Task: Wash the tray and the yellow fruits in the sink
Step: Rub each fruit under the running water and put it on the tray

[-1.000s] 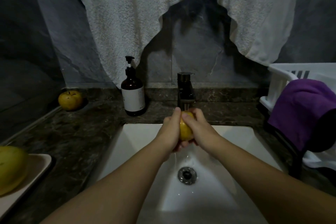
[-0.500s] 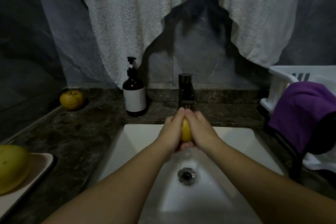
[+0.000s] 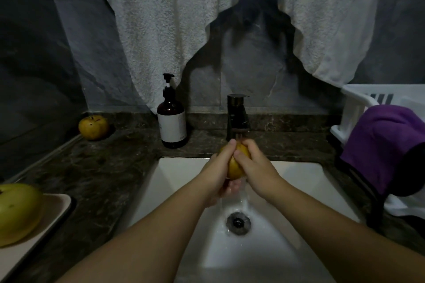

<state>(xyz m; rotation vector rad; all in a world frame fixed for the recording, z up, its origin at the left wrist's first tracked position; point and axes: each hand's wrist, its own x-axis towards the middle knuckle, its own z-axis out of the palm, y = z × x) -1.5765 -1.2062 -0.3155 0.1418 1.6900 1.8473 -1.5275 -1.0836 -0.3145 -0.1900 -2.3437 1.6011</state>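
Right now both hands meet under the tap: the left hand and the right hand each curl round one yellow fruit, a two-sided grip that clasps it from either flank, with thumbs and fingertips pressed on its upper face. Water runs from the dark faucet just behind, spills over the fruit and fingers, and falls to the drain of the white sink.

By the look of it the fruit is round, firm and smooth-skinned, so wet it will likely be slippery; cupping it with the palms on opposite sides, as here, seems the safest hold, and a drop into the hard basin could bruise it.

Further out, on the dark stone desk, a brown pump bottle stands to the left of the faucet. A second yellow fruit sits in the far left corner. At the near left edge a third, larger yellow fruit rests on a pale tray. To the right, a purple cloth drapes over a white rack. A white towel hangs on the wall above.
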